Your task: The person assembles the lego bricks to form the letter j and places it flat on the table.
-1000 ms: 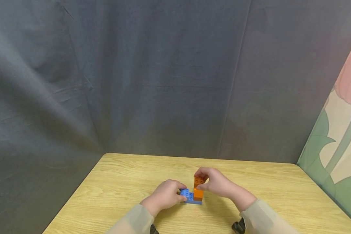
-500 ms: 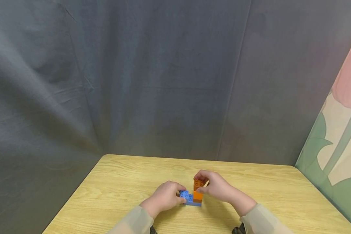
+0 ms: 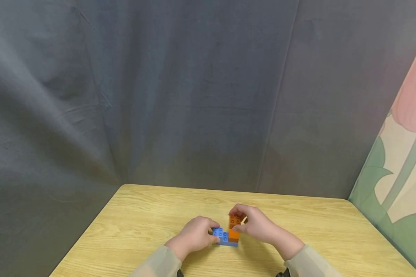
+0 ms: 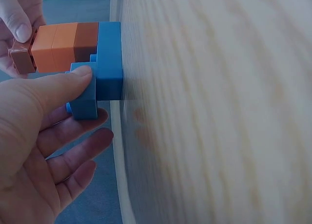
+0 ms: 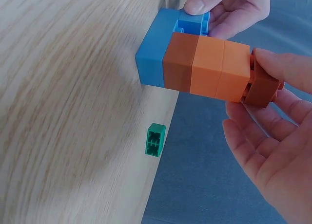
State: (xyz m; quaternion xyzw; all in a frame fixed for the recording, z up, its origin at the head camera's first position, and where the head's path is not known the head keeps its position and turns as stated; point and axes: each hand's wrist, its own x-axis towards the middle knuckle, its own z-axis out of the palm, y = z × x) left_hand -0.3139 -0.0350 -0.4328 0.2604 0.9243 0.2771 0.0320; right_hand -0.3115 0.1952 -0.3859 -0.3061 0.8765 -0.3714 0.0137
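A long blue brick (image 5: 155,51) rests on the table and carries a smaller blue brick (image 4: 84,92) at one end. My left hand (image 3: 195,234) pinches that smaller brick between thumb and fingers. At the other end rises a stack: a brown brick (image 5: 180,63) at the bottom, then two orange bricks (image 5: 219,68). The topmost brown brick (image 5: 263,80) is pinched by my right hand (image 3: 258,225). It sits slightly tilted on the orange bricks, with a narrow gap and some studs showing in the right wrist view.
A small green brick (image 5: 155,140) lies on its side on the wooden table (image 3: 152,215), hollow face showing, in the right wrist view. Dark grey cloth (image 3: 194,96) hangs behind the table. A wall with a painted flower (image 3: 414,100) stands at the right.
The head view has tilted a little, so table and bricks appear lower. Both hands keep their grip, and the right hand with the top brown brick has come down slightly.
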